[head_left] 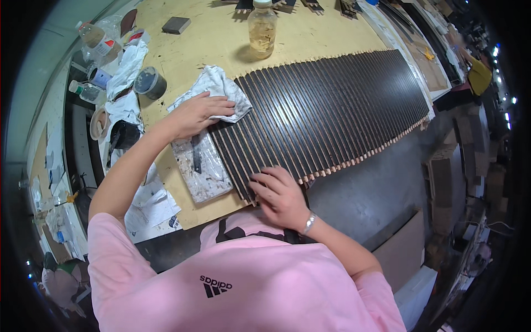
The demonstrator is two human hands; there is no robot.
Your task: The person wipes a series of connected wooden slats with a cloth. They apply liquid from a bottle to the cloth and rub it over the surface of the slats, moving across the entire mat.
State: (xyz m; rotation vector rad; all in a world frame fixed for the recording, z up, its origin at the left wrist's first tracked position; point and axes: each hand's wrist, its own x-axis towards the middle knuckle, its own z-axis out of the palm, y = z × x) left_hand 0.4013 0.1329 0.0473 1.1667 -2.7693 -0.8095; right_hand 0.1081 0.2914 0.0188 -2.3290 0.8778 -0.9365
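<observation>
Dark, glossy narrow slats with pale wooden ends (332, 105) lie side by side in a long row across the table. At the row's left end my left hand (202, 113) presses on a stained white cloth (213, 83), its fingers bent over the cloth's near edge. Part of the cloth covers the far ends of the first slats. My right hand (282, 196), with a bracelet at the wrist, rests at the near ends of the left slats, fingers slightly spread and curved. Its thumb is mostly hidden.
A bottle of yellowish liquid (262, 30) stands beyond the slats on the yellowish table (204, 33). Left are a plastic-wrapped, dark-smeared pad (202, 171), a cup of dark liquid (150, 83) and several bottles. A small grey block (176, 25) lies far left. Cardboard (401, 243) stands lower right.
</observation>
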